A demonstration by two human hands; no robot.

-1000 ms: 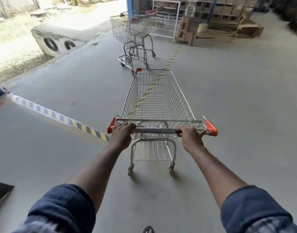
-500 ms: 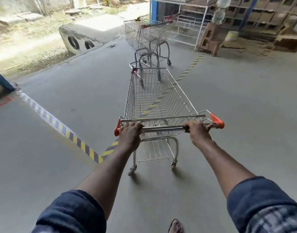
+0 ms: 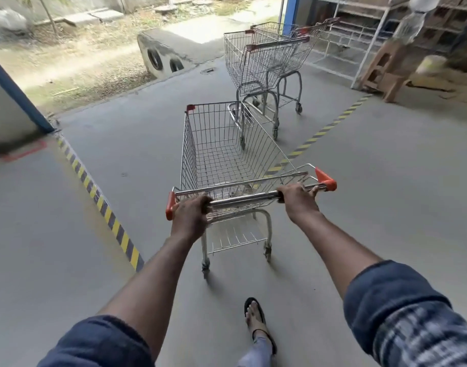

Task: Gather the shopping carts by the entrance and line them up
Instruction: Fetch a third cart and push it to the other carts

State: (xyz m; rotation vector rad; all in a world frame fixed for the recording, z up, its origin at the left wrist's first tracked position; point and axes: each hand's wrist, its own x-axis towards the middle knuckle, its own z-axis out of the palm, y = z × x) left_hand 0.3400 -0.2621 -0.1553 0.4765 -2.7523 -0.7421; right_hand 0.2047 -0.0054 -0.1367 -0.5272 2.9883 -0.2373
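No words, numbers, labels or brands can be read. None can be made out on the cart (image 3: 221,160) or its orange handle caps (image 3: 325,178). The only markings seen are yellow-and-black striped lines (image 3: 105,207) on the floor (image 3: 55,260), and a blurred red outline (image 3: 28,152) is painted beside one.

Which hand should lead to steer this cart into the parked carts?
Probably left. The parked carts stand ahead and right of the pushed cart, so the left hand, gripping the handle, can push while the right hand holds back.
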